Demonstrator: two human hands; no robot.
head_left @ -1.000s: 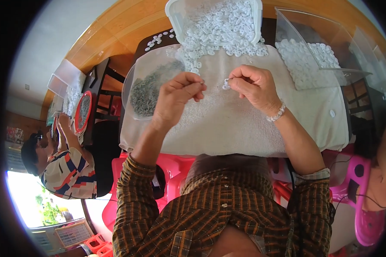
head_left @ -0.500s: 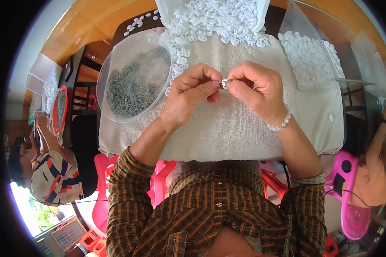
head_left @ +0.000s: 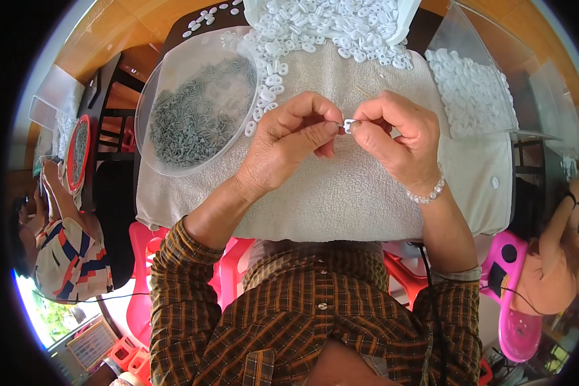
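Observation:
Above the towel-covered table, my left hand (head_left: 284, 143) and my right hand (head_left: 402, 143) meet fingertip to fingertip. A small white oval plastic piece with holes (head_left: 348, 126) is pinched between my right thumb and index finger. My left thumb and index finger are closed on a tiny dark grey screw-like piece (head_left: 340, 125) that touches the white one; most of it is hidden by the fingertips. To the left, a round clear tub (head_left: 174, 172) holds many grey screws (head_left: 190, 132). Loose white pieces (head_left: 273, 80) lie along its right rim.
A white bin (head_left: 410, 16) tipped toward me spills white oval pieces onto the towel (head_left: 321, 206). At the right, more white pieces (head_left: 466, 90) lie beside a clear plastic panel (head_left: 527, 132). Other people sit at both sides, one in a patterned top (head_left: 74, 257).
The view has shifted slightly, so both hands appear a little further right. The white piece and the grey screw stay pinched together at my fingertips.

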